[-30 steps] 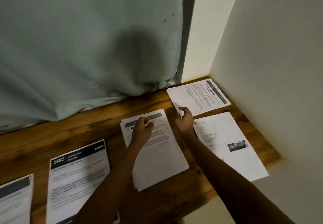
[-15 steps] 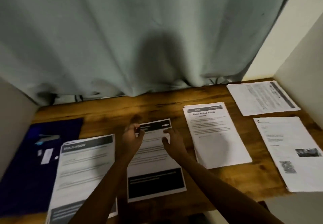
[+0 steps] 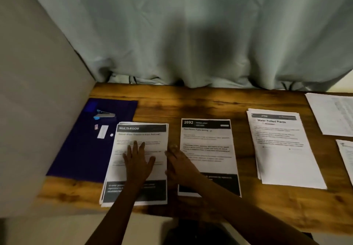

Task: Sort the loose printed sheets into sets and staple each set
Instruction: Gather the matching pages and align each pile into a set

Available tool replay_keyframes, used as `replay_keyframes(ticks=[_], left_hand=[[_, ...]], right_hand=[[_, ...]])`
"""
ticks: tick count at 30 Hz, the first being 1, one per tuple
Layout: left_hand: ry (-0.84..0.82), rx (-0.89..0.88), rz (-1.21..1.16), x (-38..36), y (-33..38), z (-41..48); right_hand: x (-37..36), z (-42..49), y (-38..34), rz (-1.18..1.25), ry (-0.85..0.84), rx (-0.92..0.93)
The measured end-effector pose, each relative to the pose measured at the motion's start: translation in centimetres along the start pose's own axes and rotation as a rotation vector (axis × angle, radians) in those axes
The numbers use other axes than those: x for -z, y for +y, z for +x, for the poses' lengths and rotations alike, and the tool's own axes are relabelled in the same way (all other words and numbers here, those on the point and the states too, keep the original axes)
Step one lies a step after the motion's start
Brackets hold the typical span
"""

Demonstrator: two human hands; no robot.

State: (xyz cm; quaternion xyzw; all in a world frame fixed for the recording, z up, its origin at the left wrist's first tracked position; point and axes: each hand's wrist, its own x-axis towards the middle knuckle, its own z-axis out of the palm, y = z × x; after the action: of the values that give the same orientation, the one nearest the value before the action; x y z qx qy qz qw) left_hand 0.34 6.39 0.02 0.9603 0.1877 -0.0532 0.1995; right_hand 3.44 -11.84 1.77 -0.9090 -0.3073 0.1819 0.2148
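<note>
In the head view, your left hand (image 3: 138, 160) lies flat on the MULTI-ROOM stack (image 3: 142, 135), fingers spread and pressing on the paper. Your right hand (image 3: 179, 165) rests just right of this stack, over the gap to the 2692 sheet (image 3: 207, 139). Its fingers look straight and close together, but the tips are blurred.

Left of the stack lies a dark blue mat (image 3: 82, 149), smooth and flat, and the stack's left edge overlaps it. On the mat, behind and left of the stack, you see a stapler (image 3: 104, 115) with a light blue end, and nearer a small white strip (image 3: 102, 131). Further left stands a plain grey wall panel (image 3: 38, 110), which closes that side.

Right of the stack, past the 2692 sheet, is the Water Potted Plants stack (image 3: 282, 149), with loose edges. 2 more sheets (image 3: 332, 114) are cut by the frame.

Behind the stack is bare wooden table (image 3: 191, 103) with strong grain, up to a pale folded curtain (image 3: 191, 34). The stack's near edge is close to the table's front edge.
</note>
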Motion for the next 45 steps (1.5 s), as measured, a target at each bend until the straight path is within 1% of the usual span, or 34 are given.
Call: replay_keyframes(ticks=[3,7,10,15,20,21,23,27,32,36,39,42,45], left_hand=[[-0.052,0.020,0.040,-0.3,-1.6,-0.9],[-0.125,0.025,0.089,-1.0,-3.0,-1.3],[-0.149,0.010,0.099,-1.0,-3.3,-1.4],[-0.193,0.012,0.104,-0.7,-3.0,-1.6],[-0.208,0.037,0.072,-0.7,-2.8,-1.3],[-0.207,0.036,0.072,-0.6,-2.8,-1.2],[-0.211,0.039,0.066,-0.5,-2.8,-1.3],[-0.215,0.043,0.073,-0.3,-2.7,-1.4],[-0.214,0.032,0.094,-0.3,-2.8,-1.6],[-0.201,0.030,0.099,-0.4,-2.9,-1.8],[-0.195,0.014,0.120,-0.6,-3.1,-1.9],[-0.199,-0.044,0.138,-0.2,-3.8,-1.7],[-0.198,-0.158,0.182,1.1,-4.7,-0.7]], right_hand=[[-1.5,0.5,-0.7,-0.081,-0.121,0.030],[-2.6,0.5,-1.1,-0.147,-0.166,0.029],[-3.0,0.3,-0.9,-0.170,-0.190,0.033],[-3.2,-0.3,-0.3,-0.177,-0.193,0.076],[-3.8,-0.1,-0.4,-0.170,-0.132,0.076],[-3.8,-0.1,-0.6,-0.149,-0.127,0.059],[-3.5,-0.1,-1.3,-0.024,-0.101,0.003],[-2.9,0.7,-2.9,0.300,0.056,-0.156],[-4.4,1.7,-3.4,0.557,0.188,-0.367],[-4.3,1.2,-4.2,0.628,0.269,-0.449],[-4.7,1.5,-4.8,0.622,0.336,-0.539],[-5.0,1.6,-5.6,0.537,0.389,-0.618],[-5.4,1.6,-5.8,0.409,0.434,-0.665]])
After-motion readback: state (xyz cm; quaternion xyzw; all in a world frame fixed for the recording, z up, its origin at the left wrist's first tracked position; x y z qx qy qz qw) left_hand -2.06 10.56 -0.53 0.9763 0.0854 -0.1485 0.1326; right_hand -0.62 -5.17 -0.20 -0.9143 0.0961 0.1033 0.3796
